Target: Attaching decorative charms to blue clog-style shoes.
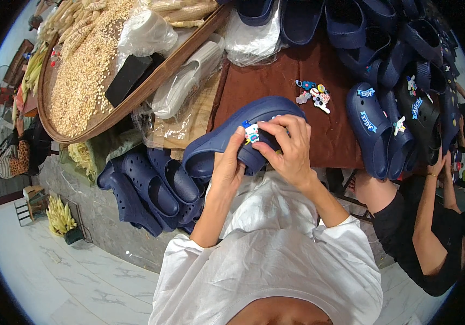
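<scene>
A navy foam clog (227,131) is held tilted in front of my chest, above my lap. My left hand (227,165) grips its near side, the thumb up against a small white and blue cartoon shoe charm (252,133). Fingers of my right hand (293,150) pinch that charm from the other side, against the clog's surface. Whether the charm's stem sits in a hole is hidden. Beyond the clog, a small pile of colourful charms (319,96) lies on the brown cloth (327,138).
Decorated navy clogs (363,124) and a black clog (427,116) stand right; more lie behind. Left are stacked navy clogs (148,181), a plastic-wrapped pale clog (183,86) and a round tray (175,60) of corn kernels with a black phone-like slab (130,80). A co-worker's arm (430,216) is at right.
</scene>
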